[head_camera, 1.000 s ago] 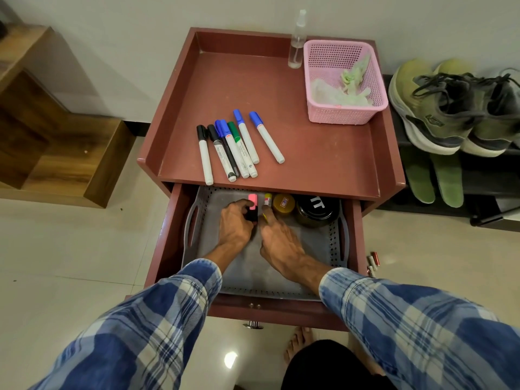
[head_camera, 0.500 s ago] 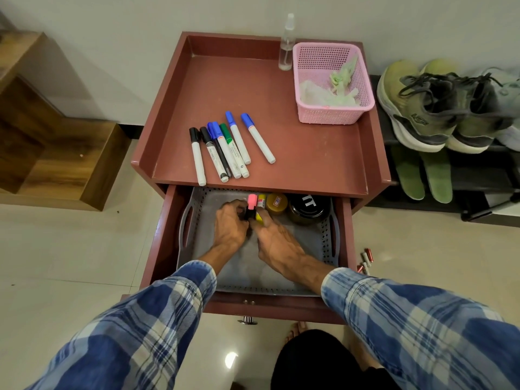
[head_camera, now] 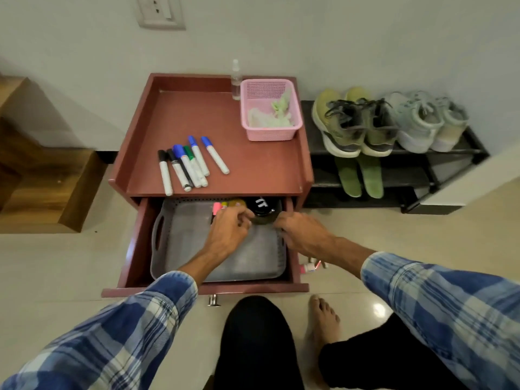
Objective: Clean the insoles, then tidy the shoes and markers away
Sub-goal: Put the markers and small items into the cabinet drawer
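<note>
Seemingly, room is being made in the open red-brown wooden drawer (head_camera: 132, 249) for tidying.
A black-lidded dark glass jar (head_camera: 263, 205) at the back of the grey plastic tray (head_camera: 168, 249) is flanked by the curled left hand (head_camera: 229, 230) and right hand (head_camera: 302, 233); whether it is gripped cannot be told. Six white-barrelled markers (head_camera: 191, 164) are left on the red-brown surface (head_camera: 225, 122) just above, within reach; green insoles (head_camera: 360, 175) are laid under the olive shoes (head_camera: 351, 125).
</note>
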